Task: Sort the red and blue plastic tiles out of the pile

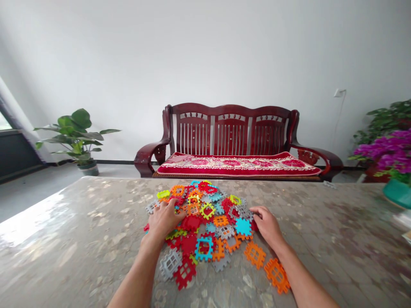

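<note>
A heap of plastic interlocking tiles (192, 223) in red, orange, grey, blue and lime green lies on the table. Many have notched edges and window-like openings. Over the left part of the heap, my left hand (164, 217) rests palm down with its thumb spread away from the fingers, touching tiles. My right hand (267, 223) is at the heap's right edge, its bent fingers and thumb closed at the edge of a grey tile (244, 212). A solid blue tile (243, 227) is just left of that hand. Two orange tiles (255, 255) lie near my right forearm.
The patterned table (96, 248) has a shiny covering. Behind it stands a dark red wooden bench (231, 132) with a floral cushion (237, 164). A potted plant (80, 137) is at left; purple flowers in a teal pot (396, 193) are at right.
</note>
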Tool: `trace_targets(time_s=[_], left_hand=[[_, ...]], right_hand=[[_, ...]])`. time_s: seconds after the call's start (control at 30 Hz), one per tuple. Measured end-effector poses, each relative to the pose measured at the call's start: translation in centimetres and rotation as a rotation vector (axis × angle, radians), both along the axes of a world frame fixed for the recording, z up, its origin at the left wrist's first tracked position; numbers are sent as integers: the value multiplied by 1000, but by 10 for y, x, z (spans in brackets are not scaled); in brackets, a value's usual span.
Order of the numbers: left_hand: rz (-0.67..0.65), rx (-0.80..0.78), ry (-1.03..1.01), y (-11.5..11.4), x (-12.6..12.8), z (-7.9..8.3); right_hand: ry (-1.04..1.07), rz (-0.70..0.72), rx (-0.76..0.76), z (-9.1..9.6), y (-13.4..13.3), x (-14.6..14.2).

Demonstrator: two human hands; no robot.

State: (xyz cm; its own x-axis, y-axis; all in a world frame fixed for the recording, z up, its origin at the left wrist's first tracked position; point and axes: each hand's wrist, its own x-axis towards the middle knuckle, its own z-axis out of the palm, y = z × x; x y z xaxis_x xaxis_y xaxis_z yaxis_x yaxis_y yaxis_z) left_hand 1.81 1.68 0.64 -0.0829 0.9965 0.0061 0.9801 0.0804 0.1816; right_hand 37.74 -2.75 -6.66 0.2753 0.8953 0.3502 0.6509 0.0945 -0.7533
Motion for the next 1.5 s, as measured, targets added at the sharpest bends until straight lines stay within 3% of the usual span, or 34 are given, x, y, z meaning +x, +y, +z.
trace_targets(time_s=[0.43,0.6,0.8,1.03,1.3,1.5], left_hand=[[40,21,-6,3,-1,-11],[80,45,-3,3,-5,-10],[82,58,-139,4,-6,-8],[97,83,-215,7,-1,3],[-76,79,-265,9,6,5],[-211,59,-474,10,5,7]], right_hand=[[-15,8,-2,-2,0,1],[-20,0,-3,-2,1,1],[-17,-2,-7,-2,0,1],[-29,-4,-3,-1,0,0],[-16,-10,-8,3,-1,-1],[-33,-9,-7,3,-1,-2]])
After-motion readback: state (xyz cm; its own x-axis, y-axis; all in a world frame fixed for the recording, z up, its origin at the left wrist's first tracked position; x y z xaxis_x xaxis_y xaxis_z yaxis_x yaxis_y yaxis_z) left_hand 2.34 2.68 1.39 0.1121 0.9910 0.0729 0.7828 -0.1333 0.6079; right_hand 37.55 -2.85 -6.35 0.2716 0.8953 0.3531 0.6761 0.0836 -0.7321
